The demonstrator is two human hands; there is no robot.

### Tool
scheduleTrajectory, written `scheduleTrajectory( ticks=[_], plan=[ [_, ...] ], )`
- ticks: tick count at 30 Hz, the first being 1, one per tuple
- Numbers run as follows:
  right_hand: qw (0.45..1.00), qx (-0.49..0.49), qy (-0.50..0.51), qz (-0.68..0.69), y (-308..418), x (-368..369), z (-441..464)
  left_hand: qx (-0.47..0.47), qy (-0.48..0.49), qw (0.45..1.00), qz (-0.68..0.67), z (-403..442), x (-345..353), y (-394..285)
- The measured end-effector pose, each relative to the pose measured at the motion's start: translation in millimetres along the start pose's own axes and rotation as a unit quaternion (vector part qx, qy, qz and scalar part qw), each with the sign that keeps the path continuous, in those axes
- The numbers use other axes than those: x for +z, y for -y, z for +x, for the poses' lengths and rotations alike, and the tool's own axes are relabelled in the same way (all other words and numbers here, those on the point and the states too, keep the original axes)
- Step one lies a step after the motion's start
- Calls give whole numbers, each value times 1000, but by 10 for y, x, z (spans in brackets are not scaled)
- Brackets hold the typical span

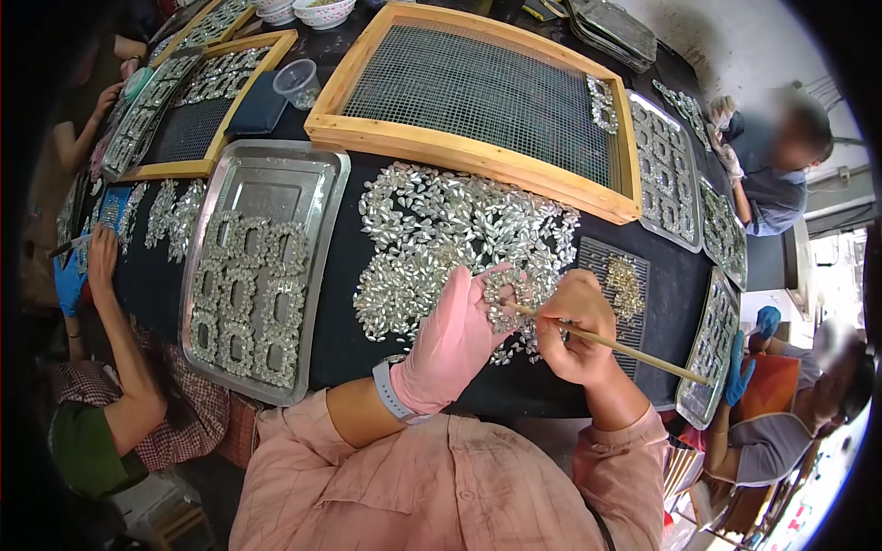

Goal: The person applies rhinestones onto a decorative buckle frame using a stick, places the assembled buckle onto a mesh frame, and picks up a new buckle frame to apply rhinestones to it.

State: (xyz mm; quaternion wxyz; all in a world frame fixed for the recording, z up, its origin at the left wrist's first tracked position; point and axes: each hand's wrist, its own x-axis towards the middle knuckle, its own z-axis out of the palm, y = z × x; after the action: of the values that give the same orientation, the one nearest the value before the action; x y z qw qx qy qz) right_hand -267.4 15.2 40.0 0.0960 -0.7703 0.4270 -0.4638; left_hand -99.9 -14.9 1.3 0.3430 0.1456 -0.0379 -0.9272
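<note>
My left hand (455, 340), in a pink glove, has its fingers closed around a rhinestone-studded frame piece (503, 298). Bare and pinching, my right hand (577, 326) grips a thin wooden stick (634, 352), whose dark tip touches the piece. Just beyond both hands spreads a large pile of loose clear rhinestones (459, 220) on the black tabletop. To the right of the pile, a dark ribbed mat (597, 253) carries a small heap of gold-coloured bits (625, 286).
A metal tray (322, 197) with rows of studded frames lies left. A wooden-framed mesh screen (478, 151) stands beyond the pile, holding one frame piece. More trays (694, 234) line the right. A clear plastic cup (297, 83) sits back left. Other people work on both sides.
</note>
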Motion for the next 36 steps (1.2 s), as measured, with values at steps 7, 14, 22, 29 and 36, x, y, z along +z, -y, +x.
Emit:
scheduleTrajectory(
  ticks=[7,14,22,29,36],
  plan=[
    [999,-24,16,-15,8,-15,19,-7,5,1000,2,-27,73,-27],
    [1000,-21,11,-4,10,-16,12,-30,28,999,-36,-21,53,-29],
    [999,-12,15,26,-13,-36,-7,-39,9,999,-30,-28,173,-77],
    [994,27,-46,100,-92,-103,-78,-37,11,999,-17,-29,165,-98],
    [996,16,-19,81,-85,-100,-59,-34,17,999,-13,-28,152,-96]
  ],
)
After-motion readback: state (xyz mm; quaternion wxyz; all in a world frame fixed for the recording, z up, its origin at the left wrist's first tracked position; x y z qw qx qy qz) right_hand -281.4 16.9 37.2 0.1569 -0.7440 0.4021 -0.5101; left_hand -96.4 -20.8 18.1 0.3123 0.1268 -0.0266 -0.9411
